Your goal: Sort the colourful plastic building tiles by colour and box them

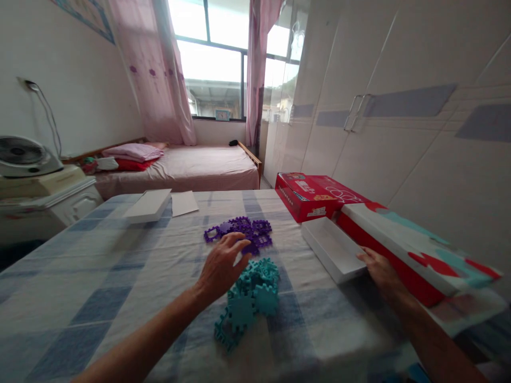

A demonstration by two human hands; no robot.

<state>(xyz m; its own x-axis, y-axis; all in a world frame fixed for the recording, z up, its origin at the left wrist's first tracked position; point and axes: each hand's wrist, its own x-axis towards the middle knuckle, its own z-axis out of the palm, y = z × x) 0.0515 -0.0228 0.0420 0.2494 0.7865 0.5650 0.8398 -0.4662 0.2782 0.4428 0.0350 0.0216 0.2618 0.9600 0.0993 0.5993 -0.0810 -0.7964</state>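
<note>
My left hand is over the table's middle with its fingers apart, between two heaps of toothed plastic pieces. Just beyond its fingertips lie the purple pieces; whether a finger touches them I cannot tell. Close by its thumb and wrist is a heap of teal pieces, several of them overlapping. On the right, my right hand grips the near right corner of a white open-topped box. The inside of that box shows bare white.
At the table's far left are a white box lid or tray and a white card. A red box and a red-and-white box line the right side. The checked cloth covers the table.
</note>
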